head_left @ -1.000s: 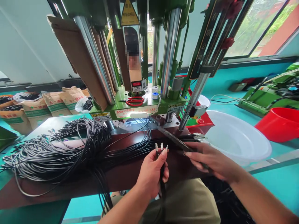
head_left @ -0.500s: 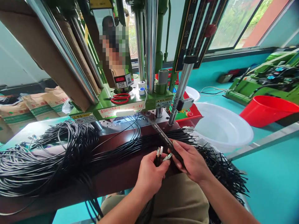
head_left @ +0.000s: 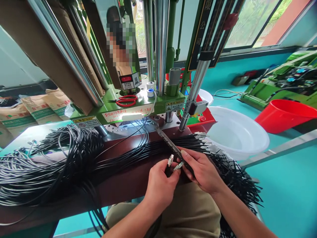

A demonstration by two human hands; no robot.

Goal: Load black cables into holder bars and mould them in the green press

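"Right hand has swung in close beside the left hand since 1 second ago, and the dark bar has come along with it!"

"What are those right fingers doing?"

"Curled snugly round the near end of the bar, thumb laid along its top. It slants away ahead of them, far end out by the green press."

"And the left fingers?"

"Thumb and forefinger nearly together, pinching dark cable, with at least 1 silvery connector poking up out of the grip. Another, a tipped connector, leans over between the 2 hands, right by the bar. Can't tell from where I stand whether it touches the metal, or which fingertips have it."

"What's around them?"

"Just beyond the fingers, a band of black cables crosses the brown table. Off to the left of the fingers, a great looping cable bundle! To the right, past the wrist, a spiky black heap."

"Farther out?"

"Well ahead of the fingers, a red-handled tool lies on the press. Ahead and to their right, a white tub, then a red bucket beyond it."
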